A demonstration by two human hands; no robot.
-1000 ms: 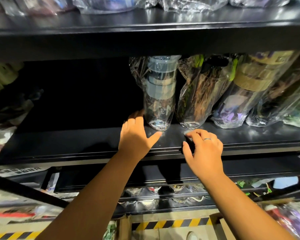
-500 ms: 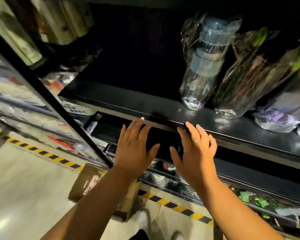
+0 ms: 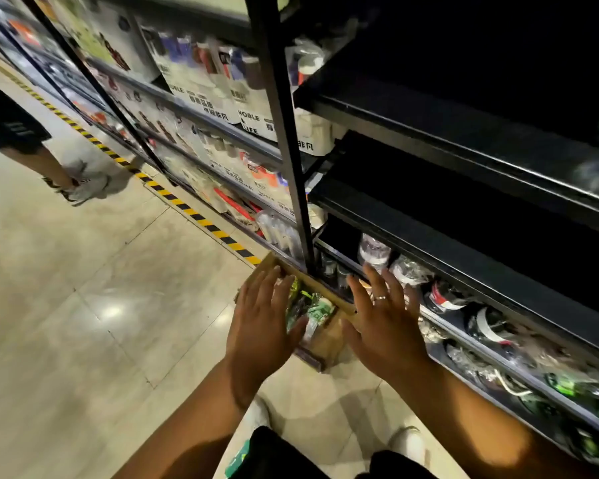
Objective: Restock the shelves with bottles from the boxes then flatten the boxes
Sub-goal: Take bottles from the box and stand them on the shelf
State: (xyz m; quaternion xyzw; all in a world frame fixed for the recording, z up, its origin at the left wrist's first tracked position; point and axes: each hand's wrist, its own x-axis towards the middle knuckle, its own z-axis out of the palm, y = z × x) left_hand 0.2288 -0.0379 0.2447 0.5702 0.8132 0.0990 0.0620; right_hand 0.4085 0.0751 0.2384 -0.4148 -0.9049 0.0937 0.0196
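Note:
An open cardboard box (image 3: 329, 335) stands on the floor against the foot of the black shelving. Wrapped bottles with green print (image 3: 310, 307) lie inside it. My left hand (image 3: 261, 326) hovers over the box's left side with fingers spread and nothing in it. My right hand (image 3: 382, 321), a ring on one finger, is spread over the box's right edge and also holds nothing. Dark shelf boards (image 3: 464, 146) run at the upper right. On the low shelves to the right lie more wrapped bottles (image 3: 408, 271).
A black upright post (image 3: 281, 133) rises just behind the box. White product boxes (image 3: 222, 84) fill the shelves to the left. Yellow-black tape (image 3: 187, 209) lines the tiled floor. Another person's legs (image 3: 66, 174) stand at the left. My shoes (image 3: 407, 442) are below.
The view has swung from the shelf down to the floor. Both hands have left the shelf edge and dropped to just above the box, still spread and holding nothing.

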